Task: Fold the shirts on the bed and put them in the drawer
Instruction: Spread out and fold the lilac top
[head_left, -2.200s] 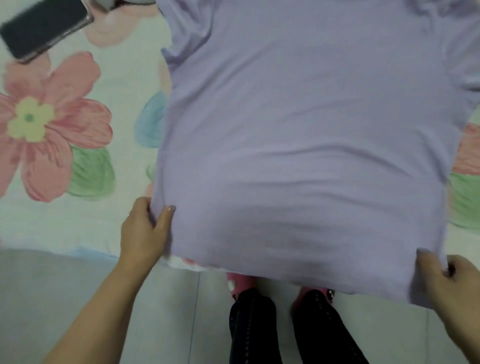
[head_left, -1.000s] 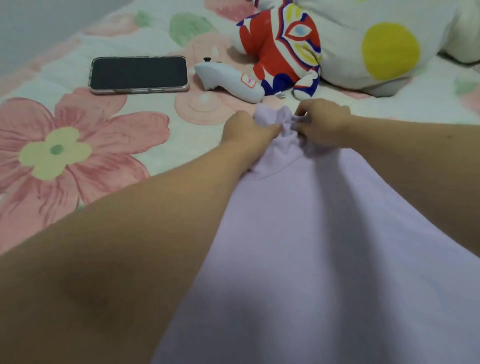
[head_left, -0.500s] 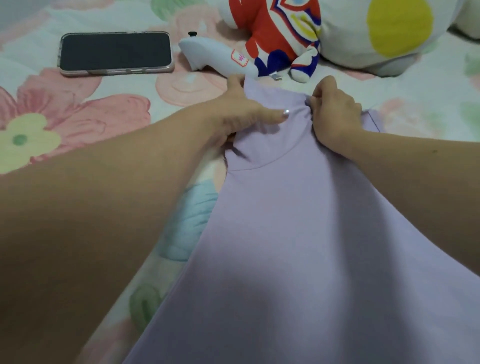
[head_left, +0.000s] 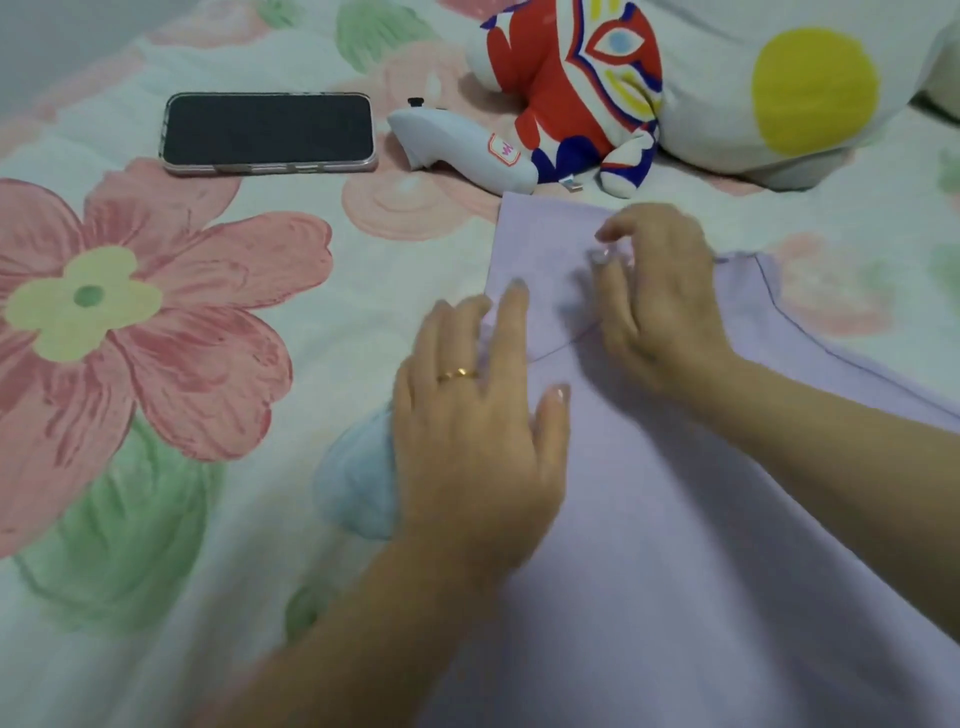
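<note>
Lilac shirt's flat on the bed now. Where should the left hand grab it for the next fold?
Probably the shirt's left side edge, just beside the left hand. Come from the left, slide fingers under and pinch. The cloth lies flat, so only that exposed edge offers a grip.

One lilac shirt (head_left: 649, 519); two hands, left hand (head_left: 478, 431) and right hand (head_left: 660, 312); one phone (head_left: 267, 132); one white controller (head_left: 462, 153); one plush toy (head_left: 576, 88); one gold ring (head_left: 457, 373); one spotted pillow (head_left: 779, 88).
</note>
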